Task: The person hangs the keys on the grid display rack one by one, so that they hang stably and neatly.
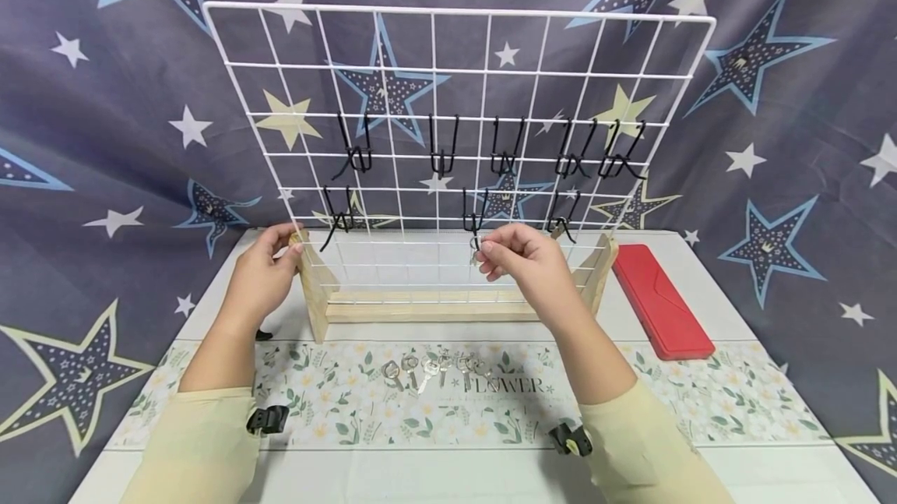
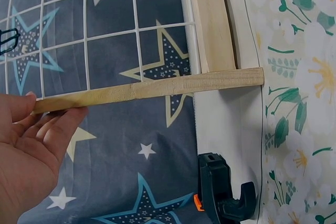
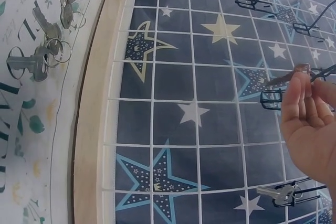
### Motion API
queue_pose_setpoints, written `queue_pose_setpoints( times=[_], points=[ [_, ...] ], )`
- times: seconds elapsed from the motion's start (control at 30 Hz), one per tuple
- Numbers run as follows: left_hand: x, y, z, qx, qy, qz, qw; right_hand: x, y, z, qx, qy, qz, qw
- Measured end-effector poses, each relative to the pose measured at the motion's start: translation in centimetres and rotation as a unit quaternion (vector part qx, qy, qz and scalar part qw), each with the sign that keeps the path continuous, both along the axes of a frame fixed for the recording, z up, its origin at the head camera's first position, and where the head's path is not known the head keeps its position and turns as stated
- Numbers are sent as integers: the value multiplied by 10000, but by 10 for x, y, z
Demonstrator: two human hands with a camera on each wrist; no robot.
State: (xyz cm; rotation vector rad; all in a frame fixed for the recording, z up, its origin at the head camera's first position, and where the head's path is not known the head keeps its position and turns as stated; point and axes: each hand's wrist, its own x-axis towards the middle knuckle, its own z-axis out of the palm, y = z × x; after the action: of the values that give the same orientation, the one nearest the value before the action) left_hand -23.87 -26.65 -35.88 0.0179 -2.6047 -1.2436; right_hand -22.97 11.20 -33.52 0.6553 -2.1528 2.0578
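My left hand (image 1: pixel 262 274) grips the upper end of the wooden side support (image 2: pixel 142 88) of a white wire grid rack (image 1: pixel 459 13), thumb on one face and fingers on the other. In front of the grid, my right hand (image 1: pixel 529 266) pinches a key (image 3: pixel 281 81) by its ring end, right at the tip of the middle black hook (image 1: pixel 475 212) in the lower row. The fingers partly hide the ring. Another key (image 3: pixel 282 194) hangs from the lower right hook (image 3: pixel 302 191). Several loose keys (image 1: pixel 430 371) with rings lie on the floral mat below.
More black hooks (image 1: pixel 443 146) line the grid's upper row. A red case (image 1: pixel 662 301) lies on the table to the right of the rack. Beside the left support sits a black clip-like object (image 2: pixel 226 187). Behind hangs a star-patterned cloth (image 1: pixel 792 138).
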Motion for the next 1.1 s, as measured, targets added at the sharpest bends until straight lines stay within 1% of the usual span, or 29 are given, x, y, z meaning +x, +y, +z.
queue_pose_setpoints(
  times=[0.13,0.37,0.47,0.67,0.9,1.1],
  points=[
    [0,0,-1,13,11,5,10000,-5,-2,-2,-17,-21,-79,10000],
    [0,0,-1,23,-20,33,10000,-14,-7,-5,-116,-72,-100,9999],
    [0,0,-1,43,-46,48,10000,-17,-8,-6,-80,-100,-176,9998],
    [-1,0,-2,-36,-12,69,10000,-23,-11,-5,103,-200,-534,9983],
    [-1,0,-2,-91,-51,97,9999,-29,-17,-5,382,-140,-1004,9941],
    [0,-1,-2,-90,-54,97,9999,-32,-18,-5,561,-183,-1220,9908]
  ],
)
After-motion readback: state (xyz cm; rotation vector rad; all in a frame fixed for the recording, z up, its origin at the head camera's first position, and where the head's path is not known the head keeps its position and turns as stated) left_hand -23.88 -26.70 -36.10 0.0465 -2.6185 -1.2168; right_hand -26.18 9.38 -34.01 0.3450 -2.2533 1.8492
